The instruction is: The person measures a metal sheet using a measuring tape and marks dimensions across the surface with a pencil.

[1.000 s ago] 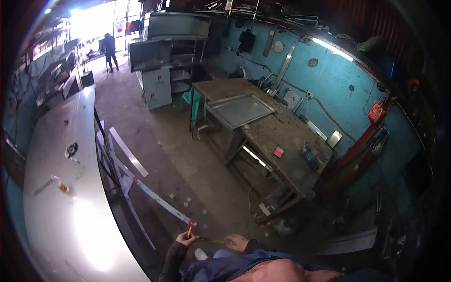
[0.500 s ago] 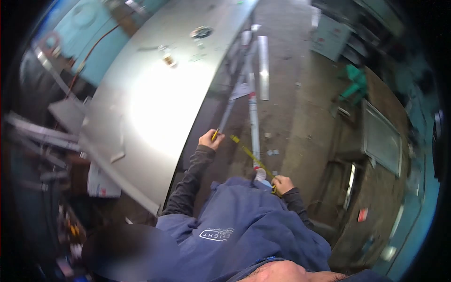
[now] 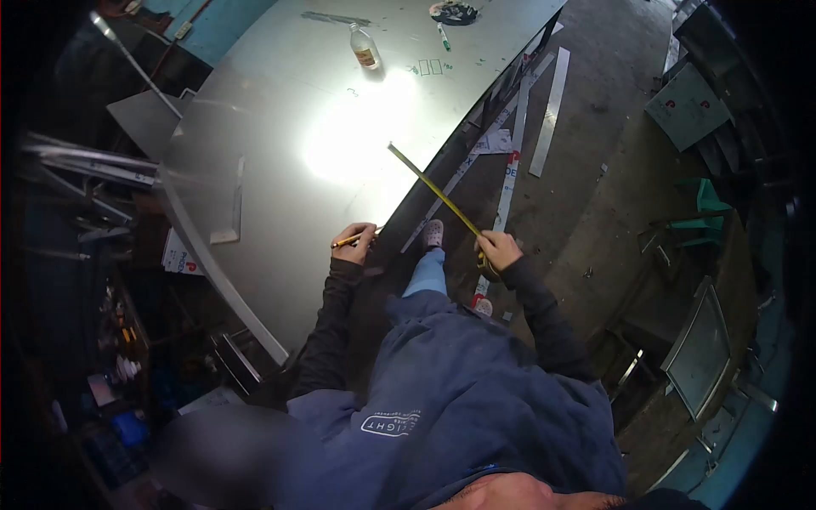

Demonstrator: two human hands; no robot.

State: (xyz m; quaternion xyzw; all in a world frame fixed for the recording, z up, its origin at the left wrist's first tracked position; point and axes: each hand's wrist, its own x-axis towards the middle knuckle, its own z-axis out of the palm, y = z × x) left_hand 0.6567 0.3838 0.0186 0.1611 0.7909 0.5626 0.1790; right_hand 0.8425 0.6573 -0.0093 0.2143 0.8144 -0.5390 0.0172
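My left hand (image 3: pixel 355 242) is closed around a yellow pencil (image 3: pixel 347 241) at the near edge of the metal-topped table (image 3: pixel 280 183). In my right hand (image 3: pixel 499 250) is a tape measure (image 3: pixel 486 265), its case partly hidden by the fingers. The yellow blade (image 3: pixel 442 197) is pulled out and slants up and left, its tip over the tabletop. Whether the tip touches the surface I cannot tell. Below the blade, on the floor, lie long metal strips (image 3: pixel 507 189) with printed film.
A clear bottle (image 3: pixel 364 48), a green marker (image 3: pixel 444 36) and a round dark item (image 3: pixel 453 12) are on the table, as is an angled metal piece (image 3: pixel 228 229). A green stool (image 3: pixel 701 217) and a framed panel (image 3: pixel 699 348) are at the right.
The tape blade has swung from over the floor to over the table, and my right hand has risen. My left hand still holds the pencil. The view has shifted toward the table.
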